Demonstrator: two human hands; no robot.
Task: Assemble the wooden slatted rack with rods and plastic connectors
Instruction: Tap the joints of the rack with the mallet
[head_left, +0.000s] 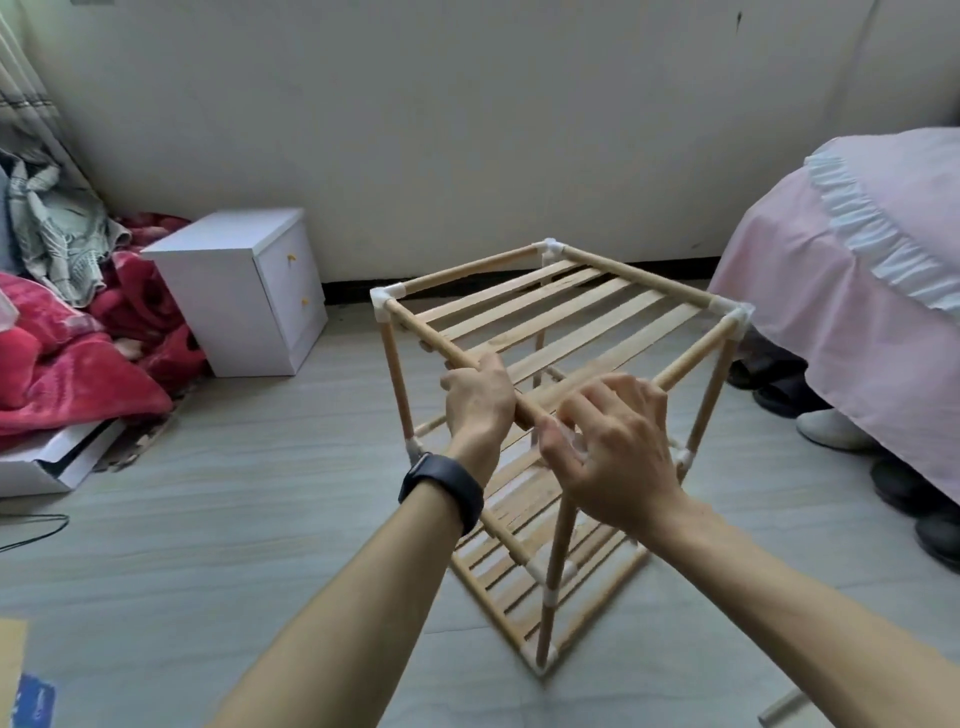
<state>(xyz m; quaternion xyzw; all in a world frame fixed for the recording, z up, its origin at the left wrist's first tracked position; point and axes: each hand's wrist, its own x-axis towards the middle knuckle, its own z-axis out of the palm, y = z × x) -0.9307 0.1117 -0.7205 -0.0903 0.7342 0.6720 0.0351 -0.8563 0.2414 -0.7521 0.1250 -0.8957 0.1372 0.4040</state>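
While the rack (561, 332) stands on the floor (208, 545) at centre frame, both hands are on its top tier. Four rods (639, 278) frame that tier. Three white connectors (384, 299) show at its left, far and right corners. Slats (582, 318) span the frame in a row, but their exact number cannot be told, and more slats lie lower down.

The left hand (480, 402), with one black wristband (441, 491), has its fingers wrapped round the left rod (431, 340) near its front end. The right hand (613, 452) covers the near corner. Its fingers curl over the end of the right rod (696, 351), and white plastic of the near connector (571, 441) shows between thumb and fingers.

One white cabinet (208, 306) with two yellow handles sits at middle left. A red blanket (78, 358) is piled beside it. One pink bed cover (841, 322) fills the right edge, with one white shoe (831, 428) and several dark shoes below it. One spare rod (784, 707) lies at lower right.
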